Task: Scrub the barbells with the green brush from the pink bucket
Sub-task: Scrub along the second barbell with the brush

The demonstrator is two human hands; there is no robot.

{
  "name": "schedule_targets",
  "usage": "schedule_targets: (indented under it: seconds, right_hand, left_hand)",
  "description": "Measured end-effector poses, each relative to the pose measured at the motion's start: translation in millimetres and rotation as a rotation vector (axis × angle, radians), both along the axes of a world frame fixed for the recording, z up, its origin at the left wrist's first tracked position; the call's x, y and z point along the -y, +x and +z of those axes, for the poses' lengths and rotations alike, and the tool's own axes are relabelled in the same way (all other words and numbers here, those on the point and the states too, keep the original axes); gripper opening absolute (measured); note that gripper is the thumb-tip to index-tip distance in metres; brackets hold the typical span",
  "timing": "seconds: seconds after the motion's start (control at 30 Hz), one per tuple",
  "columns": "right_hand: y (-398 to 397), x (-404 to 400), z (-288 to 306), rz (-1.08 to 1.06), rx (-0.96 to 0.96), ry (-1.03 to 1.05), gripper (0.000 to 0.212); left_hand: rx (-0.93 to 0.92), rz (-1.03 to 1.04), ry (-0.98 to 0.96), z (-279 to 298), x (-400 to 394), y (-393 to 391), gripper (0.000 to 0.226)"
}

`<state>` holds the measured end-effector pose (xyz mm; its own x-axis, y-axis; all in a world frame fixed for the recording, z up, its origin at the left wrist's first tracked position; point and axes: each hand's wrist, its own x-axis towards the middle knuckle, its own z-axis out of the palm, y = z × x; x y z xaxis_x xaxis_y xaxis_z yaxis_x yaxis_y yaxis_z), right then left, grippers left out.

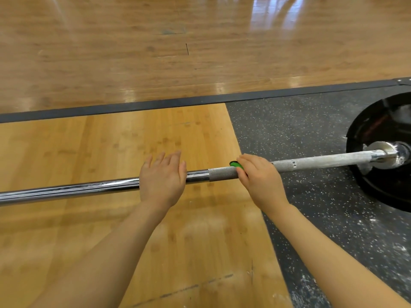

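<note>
Scrubbing the knurled grip of a barbell, one hand bracing and one on the brush.

Nearest, two bare forearms reach out over the wooden platform (111, 141). The left hand (162, 181) lies spread flat, fingers wide, on the smooth chrome of the barbell (89, 187), holding nothing. The right hand (258, 181) is closed around the green brush (236, 164), which presses on the knurling just beside it; only a sliver of green shows. Farther right the shaft is white with chalk up to the collar and the black weight plate (382, 181) on the speckled rubber mat (289, 130). To scrub well, I judge the left palm should stop the bar rolling while short strokes work toward the chalky stretch. The pink bucket is out of view.
</note>
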<state>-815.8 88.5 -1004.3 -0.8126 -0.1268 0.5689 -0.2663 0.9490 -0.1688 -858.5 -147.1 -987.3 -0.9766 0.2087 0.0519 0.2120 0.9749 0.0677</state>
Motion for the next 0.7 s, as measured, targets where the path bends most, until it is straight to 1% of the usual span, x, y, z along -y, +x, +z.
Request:
schedule_targets:
  seconds: [0.17,0.27,0.5,0.7]
  right_hand:
    - [11.4,2.1,1.1,-0.044,0.073,-0.157,0.039]
    - [20.3,3.4,4.7,-0.064,0.090,-0.231,0.040]
    - [39.5,6.1,15.7,-0.096,0.147,-0.280,0.044]
    - [51.7,10.0,17.8,-0.102,0.127,-0.279,0.041]
  left_hand:
    - [0.032,0.001,-0.015,1.8,-0.2,8.7,0.073]
    - [0.040,0.007,-0.009,3.3,-0.1,16.3,0.077]
    - [0.071,0.010,-0.011,5.7,0.9,38.0,0.078]
    - [0.097,0.022,-0.007,6.5,2.2,62.9,0.071]
